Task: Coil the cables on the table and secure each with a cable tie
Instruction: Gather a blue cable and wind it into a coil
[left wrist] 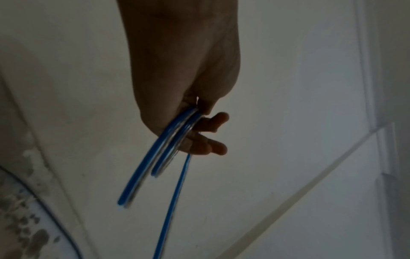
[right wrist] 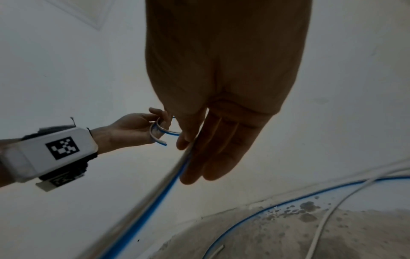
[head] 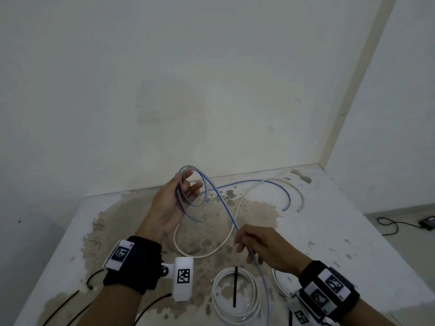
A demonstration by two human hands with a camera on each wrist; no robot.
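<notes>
Blue cable (head: 224, 214), small loops gripped in left hand (head: 173, 201), right hand (head: 263, 248) fingers (head: 240, 241) loosely curled round its strand

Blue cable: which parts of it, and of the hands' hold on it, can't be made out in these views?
- Blue cable: its near stretch leaves the head view's bottom edge.
- Left hand: the left wrist view is dark and blurred, so the loop count is unclear.
- Right hand: its back hides the fingers' contact in the head view.
- White coil: whether the black tie is fastened is unclear.
</notes>
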